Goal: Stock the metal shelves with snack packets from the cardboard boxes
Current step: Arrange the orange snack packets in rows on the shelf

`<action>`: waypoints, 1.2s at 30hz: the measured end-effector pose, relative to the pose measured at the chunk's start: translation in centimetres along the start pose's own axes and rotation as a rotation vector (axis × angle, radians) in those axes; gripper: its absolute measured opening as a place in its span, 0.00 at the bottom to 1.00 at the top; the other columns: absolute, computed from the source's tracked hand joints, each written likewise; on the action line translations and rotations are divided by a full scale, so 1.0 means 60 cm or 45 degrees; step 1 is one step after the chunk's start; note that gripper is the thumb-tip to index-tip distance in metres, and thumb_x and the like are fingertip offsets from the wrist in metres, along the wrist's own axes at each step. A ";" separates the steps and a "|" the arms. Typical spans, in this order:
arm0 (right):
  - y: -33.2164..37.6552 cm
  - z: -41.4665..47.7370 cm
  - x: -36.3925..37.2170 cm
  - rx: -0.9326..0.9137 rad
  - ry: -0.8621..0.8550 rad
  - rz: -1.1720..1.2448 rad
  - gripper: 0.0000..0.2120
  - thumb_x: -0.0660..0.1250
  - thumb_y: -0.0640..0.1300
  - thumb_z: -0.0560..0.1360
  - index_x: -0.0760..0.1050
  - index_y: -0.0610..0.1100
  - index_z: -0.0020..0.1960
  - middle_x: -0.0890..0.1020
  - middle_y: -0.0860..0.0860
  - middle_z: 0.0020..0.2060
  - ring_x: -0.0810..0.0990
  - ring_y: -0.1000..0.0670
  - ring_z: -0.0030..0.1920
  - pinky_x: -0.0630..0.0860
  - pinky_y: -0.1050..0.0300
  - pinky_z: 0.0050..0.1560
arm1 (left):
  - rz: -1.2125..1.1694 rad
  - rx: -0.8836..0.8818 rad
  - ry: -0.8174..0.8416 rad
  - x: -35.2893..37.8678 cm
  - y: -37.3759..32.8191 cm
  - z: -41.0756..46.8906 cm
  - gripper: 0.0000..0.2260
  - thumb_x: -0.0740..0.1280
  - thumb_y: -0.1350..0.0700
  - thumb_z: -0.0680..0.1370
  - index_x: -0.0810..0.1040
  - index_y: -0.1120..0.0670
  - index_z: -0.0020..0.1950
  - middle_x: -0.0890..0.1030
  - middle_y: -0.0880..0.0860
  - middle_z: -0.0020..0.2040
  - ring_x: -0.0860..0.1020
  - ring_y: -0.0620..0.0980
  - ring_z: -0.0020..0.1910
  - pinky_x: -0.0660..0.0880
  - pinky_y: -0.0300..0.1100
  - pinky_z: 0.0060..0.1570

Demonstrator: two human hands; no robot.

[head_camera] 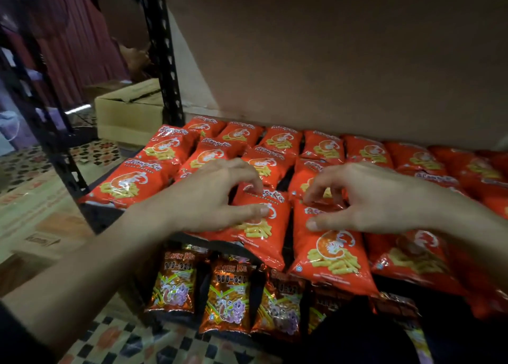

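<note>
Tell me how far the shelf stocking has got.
Done: red packets cover the shelf in rows, and darker Mi-Mi packets line the level below. In hand: the left hand grips a front packet by its top; the right hand pinches the neighbouring packet. Left: probably little here; a cardboard box sits beyond the shelf post, its contents hidden.

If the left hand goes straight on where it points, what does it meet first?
The left hand would likely meet the red packets behind, just past the front packet it grips; depth is unclear.
</note>
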State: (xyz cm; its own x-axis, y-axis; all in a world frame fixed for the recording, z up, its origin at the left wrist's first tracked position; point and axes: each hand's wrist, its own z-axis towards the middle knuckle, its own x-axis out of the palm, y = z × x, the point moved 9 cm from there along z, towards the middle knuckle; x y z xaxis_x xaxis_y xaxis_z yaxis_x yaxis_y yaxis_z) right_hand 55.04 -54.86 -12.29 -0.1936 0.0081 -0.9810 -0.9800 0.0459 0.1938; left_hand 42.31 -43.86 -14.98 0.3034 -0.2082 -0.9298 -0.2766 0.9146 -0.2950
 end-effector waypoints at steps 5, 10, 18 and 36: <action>-0.011 -0.012 0.032 -0.002 -0.024 -0.016 0.23 0.72 0.64 0.70 0.78 0.55 0.61 0.79 0.60 0.55 0.72 0.65 0.44 0.66 0.74 0.43 | 0.144 -0.030 0.041 0.017 -0.009 0.013 0.26 0.58 0.25 0.68 0.74 0.40 0.56 0.73 0.41 0.62 0.70 0.44 0.63 0.62 0.52 0.71; -0.003 -0.011 0.032 -0.004 -0.159 -0.028 0.22 0.71 0.62 0.73 0.76 0.51 0.61 0.78 0.56 0.54 0.73 0.55 0.52 0.67 0.62 0.49 | 0.188 -0.109 0.026 0.004 -0.004 0.013 0.26 0.59 0.25 0.65 0.74 0.42 0.51 0.74 0.41 0.58 0.71 0.46 0.60 0.64 0.50 0.69; -0.014 -0.065 0.000 0.048 -0.301 0.022 0.20 0.67 0.61 0.76 0.76 0.50 0.62 0.76 0.57 0.52 0.73 0.57 0.53 0.65 0.64 0.52 | 0.159 -0.059 -0.012 -0.004 -0.042 0.014 0.22 0.62 0.30 0.69 0.73 0.42 0.55 0.74 0.42 0.60 0.71 0.46 0.61 0.68 0.49 0.64; -0.091 -0.188 0.015 0.291 -0.300 -0.129 0.22 0.62 0.60 0.79 0.74 0.50 0.68 0.79 0.55 0.60 0.71 0.51 0.60 0.70 0.49 0.65 | 0.065 0.086 0.151 0.067 -0.151 0.075 0.24 0.67 0.30 0.70 0.75 0.42 0.59 0.74 0.41 0.62 0.71 0.45 0.63 0.68 0.49 0.66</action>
State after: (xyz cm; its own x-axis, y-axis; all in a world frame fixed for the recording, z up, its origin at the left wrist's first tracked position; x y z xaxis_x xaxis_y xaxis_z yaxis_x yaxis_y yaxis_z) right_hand 59.70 -66.39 -14.22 -0.0533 0.2216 -0.9737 -0.9528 0.2806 0.1160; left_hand 50.12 -51.39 -15.04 0.1797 -0.1964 -0.9639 -0.2255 0.9455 -0.2347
